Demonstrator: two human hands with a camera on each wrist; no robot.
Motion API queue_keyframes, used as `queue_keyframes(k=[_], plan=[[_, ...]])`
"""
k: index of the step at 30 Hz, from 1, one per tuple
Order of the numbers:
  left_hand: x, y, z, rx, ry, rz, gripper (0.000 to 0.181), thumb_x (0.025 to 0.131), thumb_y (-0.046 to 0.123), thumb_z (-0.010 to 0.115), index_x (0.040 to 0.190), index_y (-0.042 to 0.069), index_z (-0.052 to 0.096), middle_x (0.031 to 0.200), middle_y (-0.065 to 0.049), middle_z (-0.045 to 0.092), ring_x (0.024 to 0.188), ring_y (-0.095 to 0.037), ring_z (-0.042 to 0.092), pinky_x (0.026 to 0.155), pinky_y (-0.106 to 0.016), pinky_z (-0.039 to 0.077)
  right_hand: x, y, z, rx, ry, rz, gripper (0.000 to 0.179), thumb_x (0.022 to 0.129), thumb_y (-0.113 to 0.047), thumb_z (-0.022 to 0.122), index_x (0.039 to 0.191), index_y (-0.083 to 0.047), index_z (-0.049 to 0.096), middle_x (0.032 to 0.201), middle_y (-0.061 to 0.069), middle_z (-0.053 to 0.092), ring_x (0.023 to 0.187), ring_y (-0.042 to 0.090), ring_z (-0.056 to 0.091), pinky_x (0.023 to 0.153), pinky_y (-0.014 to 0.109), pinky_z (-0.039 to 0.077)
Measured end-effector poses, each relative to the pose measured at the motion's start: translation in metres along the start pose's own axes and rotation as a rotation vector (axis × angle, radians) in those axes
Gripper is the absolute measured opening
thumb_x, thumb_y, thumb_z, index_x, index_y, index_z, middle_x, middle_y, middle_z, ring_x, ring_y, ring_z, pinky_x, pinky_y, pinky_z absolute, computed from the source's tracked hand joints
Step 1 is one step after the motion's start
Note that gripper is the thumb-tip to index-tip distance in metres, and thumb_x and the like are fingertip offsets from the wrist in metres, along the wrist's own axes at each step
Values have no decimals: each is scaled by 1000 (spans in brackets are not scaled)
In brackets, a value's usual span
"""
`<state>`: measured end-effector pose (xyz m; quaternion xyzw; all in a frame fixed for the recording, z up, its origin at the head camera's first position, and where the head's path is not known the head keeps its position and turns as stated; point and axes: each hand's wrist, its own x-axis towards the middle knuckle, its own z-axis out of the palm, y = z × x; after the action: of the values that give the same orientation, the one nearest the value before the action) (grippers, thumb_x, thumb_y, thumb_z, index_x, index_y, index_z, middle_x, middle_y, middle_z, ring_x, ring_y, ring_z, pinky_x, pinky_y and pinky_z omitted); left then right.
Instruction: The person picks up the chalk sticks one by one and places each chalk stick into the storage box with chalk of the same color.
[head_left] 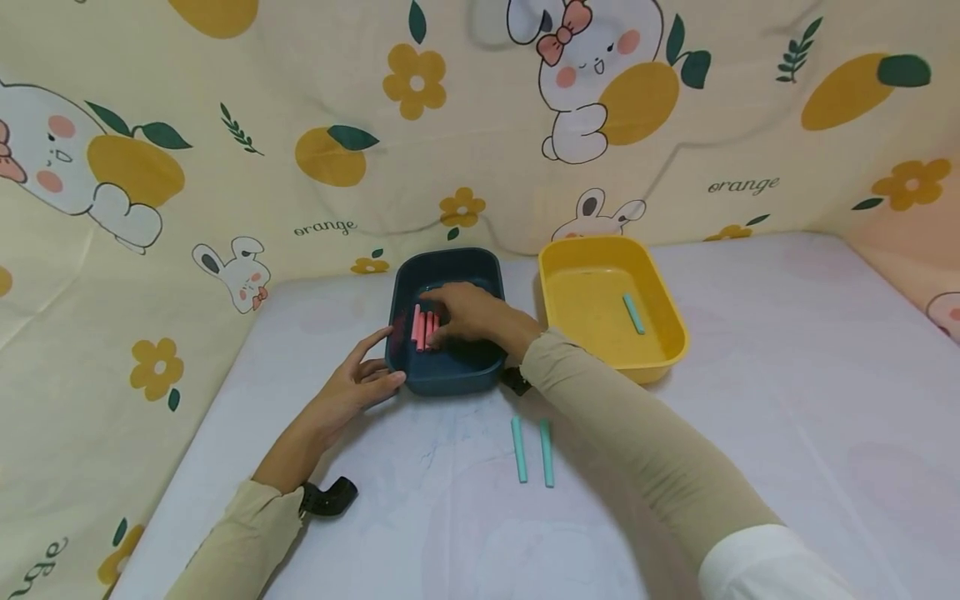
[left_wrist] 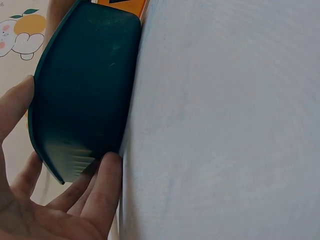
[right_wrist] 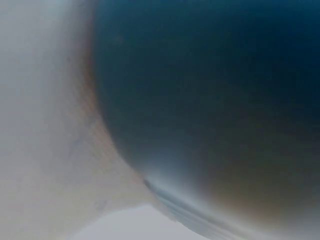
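With twelve o'clock pointing away from the person and the dark blue bin (head_left: pixel 448 385) as the clock's centre, the left hand (head_left: pixel 358 385) lies at eight o'clock, its fingers and thumb spread wide and nearly straight around that corner; the left wrist view shows fingertips (left_wrist: pixel 109 162) against the outer wall and another at the rim. The right hand (head_left: pixel 474 312) reaches into the bin from four o'clock, fingers bent down, thumb and forefinger set apart over the pink sticks (head_left: pixel 416 323); whether they pinch one cannot be told, and the right wrist view is a dark blur. The backdrop cloth (head_left: pixel 450 158) carries the printed word "orange" twice in lowercase script, with a partly cut-off word at lower left, among rabbits, oranges and yellow flowers. The pink sticks are slim and straight, lying side by side at nine o'clock inside the bin. Two turquoise sticks (head_left: pixel 546 454) rest apart, nearly parallel, on the pale table (head_left: pixel 450 517) towards five o'clock. At three o'clock stands a yellow bin (head_left: pixel 581 312), holding another turquoise stick (head_left: pixel 633 313).
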<state>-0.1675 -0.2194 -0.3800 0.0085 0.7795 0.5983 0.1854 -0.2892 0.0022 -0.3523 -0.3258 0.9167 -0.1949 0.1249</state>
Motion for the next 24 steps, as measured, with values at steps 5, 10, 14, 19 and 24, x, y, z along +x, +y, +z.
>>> queue_keyframes(k=[5,10,14,19,24], plan=[[0,1,1,0,-6,7,77,97,32,65,157,40,18,152,-21,40,138,-33,42,105,-35,44,-7,-2,-1,19,66,-56,73,88,-40,75,150,-18,44,123,4,65,104,17,62,98,34,51],[-1,1,-1,9,-15,1,77,98,32,63,158,40,16,155,-21,36,142,-36,37,115,-50,36,-15,-6,-1,58,104,-88,72,88,-39,74,151,-18,44,124,4,65,110,20,64,99,34,51],[-1,-1,-1,14,-14,-12,77,97,34,64,157,41,16,157,-21,34,144,-36,35,117,-55,32,-24,-7,-2,71,122,-109,72,89,-38,74,151,-17,44,124,3,64,113,22,65,99,35,52],[1,-2,-1,2,-7,-10,77,96,34,66,156,42,19,152,-19,41,139,-33,42,109,-43,43,-37,-6,-3,54,158,-127,72,87,-42,74,149,-18,46,123,1,63,113,21,62,98,34,52],[2,-2,0,0,4,-8,77,95,34,67,156,42,20,147,-18,46,134,-30,46,101,-33,47,-51,-6,-5,60,174,-120,73,86,-46,74,149,-20,47,122,-1,63,111,15,59,98,32,52]])
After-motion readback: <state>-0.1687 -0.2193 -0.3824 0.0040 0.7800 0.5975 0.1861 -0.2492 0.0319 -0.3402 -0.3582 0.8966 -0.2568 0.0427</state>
